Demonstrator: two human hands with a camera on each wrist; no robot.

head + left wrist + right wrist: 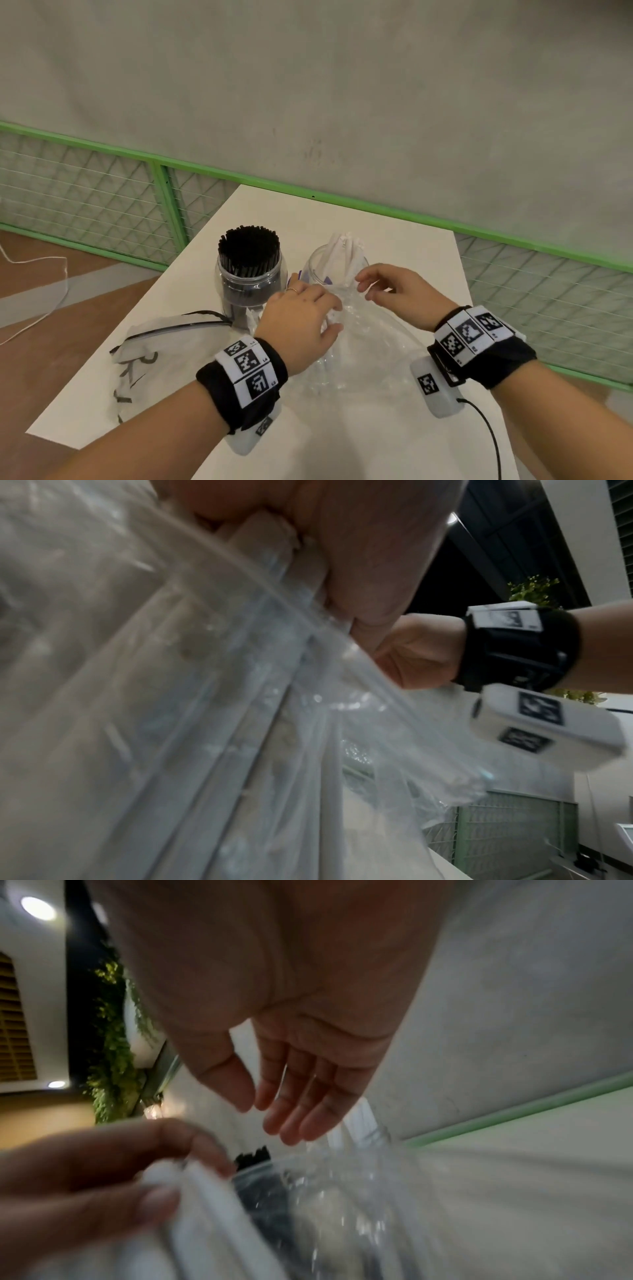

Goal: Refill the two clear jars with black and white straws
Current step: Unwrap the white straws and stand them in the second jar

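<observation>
We are gripping the white straws (346, 255) through their bag (363, 349) with our left hand (301, 325), their tips entering the right jar (320, 270); our right hand (394, 291) is hovering loose-fingered just beside.

Two clear jars (251, 274) (337, 270), two plastic bags (164, 346) (363, 342), two hands (301, 325) (397, 291), one table (394, 445)

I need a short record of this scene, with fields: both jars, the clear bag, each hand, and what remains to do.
black straw jar: full, upright on table
second jar: few white straws inside
clear plastic bag: lies before second jar, white straws inside
left hand: grips bag and straws
right hand: fingers relaxed, near bag opening
empty bag: left of jars
remaining: fill second jar
</observation>
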